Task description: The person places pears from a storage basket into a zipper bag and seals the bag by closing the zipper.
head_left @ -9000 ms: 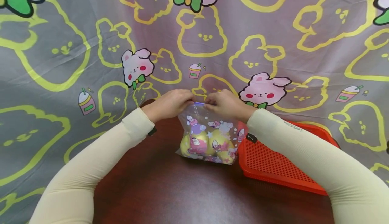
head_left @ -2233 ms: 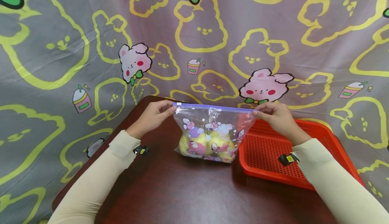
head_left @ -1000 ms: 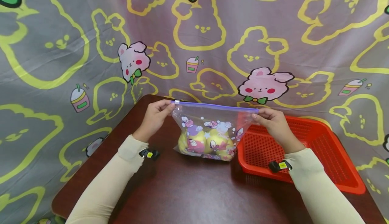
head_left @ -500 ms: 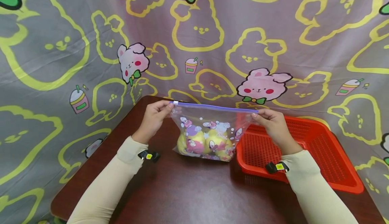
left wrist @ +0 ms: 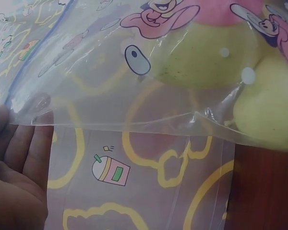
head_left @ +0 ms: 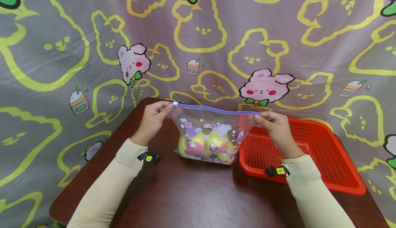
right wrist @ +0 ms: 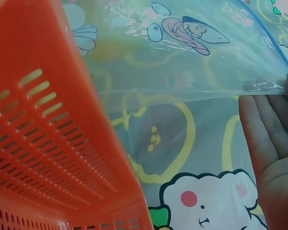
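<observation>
A clear slider zip bag with pink and purple cartoon prints stands upright on the table. Several round yellow fruits fill its lower part; their kind is hard to tell through the print. My left hand pinches the bag's top left corner between thumb and fingers, beside the white slider. At the opposite top corner, my right hand pinches the film the same way. Between the hands the purple zip strip is stretched out as one slightly wavy line.
A red perforated plastic basket stands right of the bag, under and behind the right wrist. The dark brown table ends at a rounded left edge. A grey cartoon-printed curtain hangs close behind.
Nine seconds ago both hands were together at the middle of the zip; by two seconds ago they held opposite corners. Since then the grip is the same, with only a slight drift in view.
</observation>
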The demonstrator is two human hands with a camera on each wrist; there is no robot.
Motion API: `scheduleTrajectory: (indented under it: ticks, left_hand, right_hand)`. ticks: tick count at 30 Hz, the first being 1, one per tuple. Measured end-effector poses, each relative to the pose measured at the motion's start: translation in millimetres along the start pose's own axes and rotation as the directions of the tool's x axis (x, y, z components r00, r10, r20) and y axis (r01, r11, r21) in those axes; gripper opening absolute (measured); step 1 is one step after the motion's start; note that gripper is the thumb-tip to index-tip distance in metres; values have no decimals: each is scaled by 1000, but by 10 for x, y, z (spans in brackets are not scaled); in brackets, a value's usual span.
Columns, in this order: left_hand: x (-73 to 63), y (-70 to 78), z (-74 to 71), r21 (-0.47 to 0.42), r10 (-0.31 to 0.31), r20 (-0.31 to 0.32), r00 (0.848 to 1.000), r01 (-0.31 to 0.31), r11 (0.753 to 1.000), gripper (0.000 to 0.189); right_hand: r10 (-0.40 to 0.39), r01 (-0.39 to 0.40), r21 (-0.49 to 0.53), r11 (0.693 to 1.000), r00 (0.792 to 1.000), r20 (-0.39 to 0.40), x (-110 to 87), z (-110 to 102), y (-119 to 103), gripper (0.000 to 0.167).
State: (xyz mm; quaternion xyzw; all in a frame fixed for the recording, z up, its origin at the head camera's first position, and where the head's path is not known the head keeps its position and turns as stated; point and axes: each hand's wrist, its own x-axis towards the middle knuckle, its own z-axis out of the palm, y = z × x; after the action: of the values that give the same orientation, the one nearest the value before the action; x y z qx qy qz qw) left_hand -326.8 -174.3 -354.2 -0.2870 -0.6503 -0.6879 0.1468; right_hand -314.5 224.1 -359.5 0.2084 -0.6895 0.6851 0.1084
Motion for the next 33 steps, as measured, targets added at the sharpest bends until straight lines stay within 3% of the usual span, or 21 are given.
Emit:
scheduleTrajectory:
  ticks: [4,17,23,33]
  left_hand:
    - [-8,9,-34,26,-1,-1,1000,1,1000,20]
    - [-46,114,-163,52,-6,15,1000,6,999,19]
    - [-58,161,-242,65,5,30,1000,-7,998,18]
    - [-168,282,-381,138,-1,23,1000,-2,990,16]
  right_hand:
    - [-8,9,19,1000,1000,-12,-26,45,-30,15]
    - [-65,61,86,994,996,53,-68,144,-89,12]
    - [-68,64,89,994,997,37,-99,232,-147,10]
    - [-116,118,-27,993,991,71,-217,377,-199,12]
